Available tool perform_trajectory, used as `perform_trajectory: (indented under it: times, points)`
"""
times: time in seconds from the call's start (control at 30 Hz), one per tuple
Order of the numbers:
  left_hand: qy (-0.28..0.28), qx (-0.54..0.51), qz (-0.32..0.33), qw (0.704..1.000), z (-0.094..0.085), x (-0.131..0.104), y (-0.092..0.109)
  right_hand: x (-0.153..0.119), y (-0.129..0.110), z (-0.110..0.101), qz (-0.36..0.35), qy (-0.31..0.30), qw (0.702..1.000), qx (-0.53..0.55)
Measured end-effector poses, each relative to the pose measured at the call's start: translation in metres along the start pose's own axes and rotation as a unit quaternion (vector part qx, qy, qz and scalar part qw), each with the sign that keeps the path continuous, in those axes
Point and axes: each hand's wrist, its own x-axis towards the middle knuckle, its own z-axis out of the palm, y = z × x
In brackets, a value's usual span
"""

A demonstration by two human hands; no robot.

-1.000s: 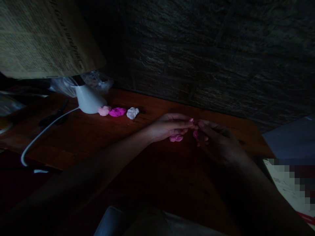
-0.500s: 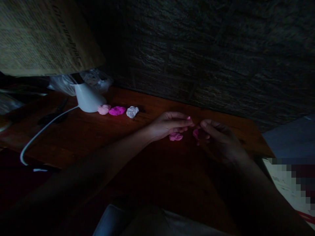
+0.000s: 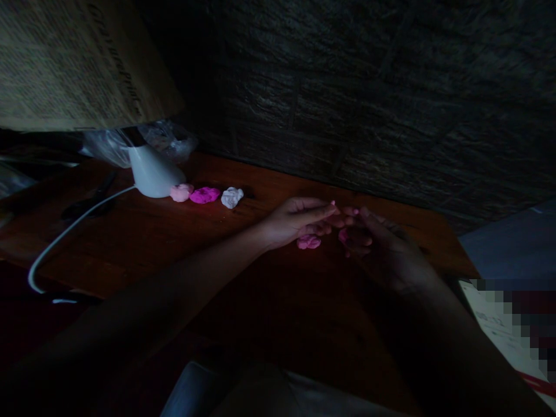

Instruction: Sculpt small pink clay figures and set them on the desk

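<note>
With 12 at the top of the view, the lamp base (image 3: 155,172) stands at 10 o'clock from the hands, on the wooden table (image 3: 243,231). Rightward come a pale pink lump (image 3: 180,192), a magenta lump (image 3: 205,195), its long axis nearly 9-to-3, and a roundish white lump (image 3: 232,197). The left hand (image 3: 295,221) reaches toward 3, thumb and finger together on a tiny pink bit (image 3: 333,202) that pokes up toward 12. Just below this hand lies a pink lump (image 3: 308,241), longer along 9-to-3. Next, a darker pink lump (image 3: 343,236) sits by the lower fingers of the right hand (image 3: 391,249); its axis is too dim to tell. That hand points toward 10, a pink speck (image 3: 356,212) at its thumb tip; whether it is pinched, I cannot tell.
</note>
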Motion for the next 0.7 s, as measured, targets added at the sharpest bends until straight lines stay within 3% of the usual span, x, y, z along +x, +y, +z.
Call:
perform_trajectory:
  times: [0.2,0.43,0.7]
  points:
    - [0.008,-0.026,-0.008,1.000,0.0009,-0.0030,0.0026,0.0005,-0.0001,-0.0022,-0.001,-0.006,1.000,-0.015]
    - [-0.002,0.013,-0.007,1.000,0.0035,-0.0039,0.0030,0.0011,0.0006,-0.0014,0.000,0.006,1.000,-0.005]
    - [-0.014,-0.050,-0.003,0.999,0.0046,-0.0013,0.0037,0.0015,0.0005,-0.0015,0.034,0.006,0.999,0.016]
